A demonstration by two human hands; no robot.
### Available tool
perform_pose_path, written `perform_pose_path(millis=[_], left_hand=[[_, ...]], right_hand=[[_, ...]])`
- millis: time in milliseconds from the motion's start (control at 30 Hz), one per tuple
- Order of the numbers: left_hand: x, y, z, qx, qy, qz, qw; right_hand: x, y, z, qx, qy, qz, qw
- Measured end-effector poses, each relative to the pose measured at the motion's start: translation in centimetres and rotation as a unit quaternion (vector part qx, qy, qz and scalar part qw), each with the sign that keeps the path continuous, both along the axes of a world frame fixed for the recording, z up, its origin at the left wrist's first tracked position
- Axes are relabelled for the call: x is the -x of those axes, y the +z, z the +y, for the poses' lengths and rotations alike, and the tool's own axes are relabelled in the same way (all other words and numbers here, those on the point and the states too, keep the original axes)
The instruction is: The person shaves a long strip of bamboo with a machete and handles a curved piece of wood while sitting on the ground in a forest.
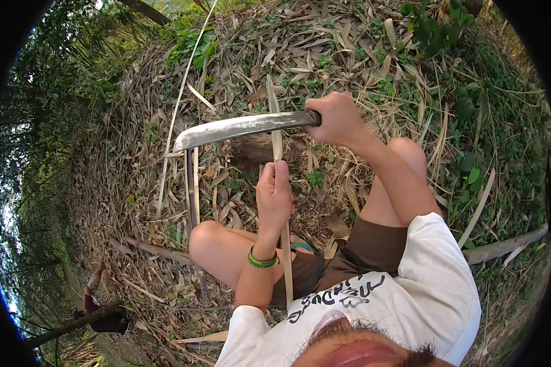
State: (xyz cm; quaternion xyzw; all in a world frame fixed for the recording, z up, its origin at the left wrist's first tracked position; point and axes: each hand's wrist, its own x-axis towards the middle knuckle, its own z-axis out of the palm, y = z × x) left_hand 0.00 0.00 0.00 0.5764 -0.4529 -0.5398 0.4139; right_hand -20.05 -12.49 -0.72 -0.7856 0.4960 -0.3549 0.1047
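My right hand [337,118] is wrapped round the dark handle of a machete [239,127], whose long, slightly curved steel blade reaches out to the left. The blade crosses a pale split bamboo strip [277,145], and they appear to meet there; I cannot tell how deep the edge sits. My left hand [275,194] grips the strip below the blade, with the thumb laid along it. From that hand the strip runs down between my legs to my shirt, and its pointed upper end rises beyond the blade. A green woven band circles my left wrist.
Dry bamboo leaves cover the ground, with a short log [251,151] behind the strip. A long thin bamboo strip [176,116] and a dark upright strip [193,189] stand to the left. A pole [502,248] lies at right. Another person [104,312] is at far lower left.
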Motion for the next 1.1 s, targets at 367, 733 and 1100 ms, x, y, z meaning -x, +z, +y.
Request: perform_pose_path(millis=[367,733,1100], left_hand=[[0.3,-0.1,1.2,0.103,-0.039,-0.155,0.982],[-2.1,2.0,1.4,-0.083,-0.065,0.016,0.994],[-2.4,0.4,2.5,0.056,0.015,-0.054,0.997]], right_hand=[[-0.9,-1.3,-2.5,0.045,0.045,-0.005,0.998],[1.8,-6.6,-7.7,-0.005,-0.056,0.049,0.997],[2.1,-0.4,-5.9,-0.093,-0.094,-0.099,0.986]])
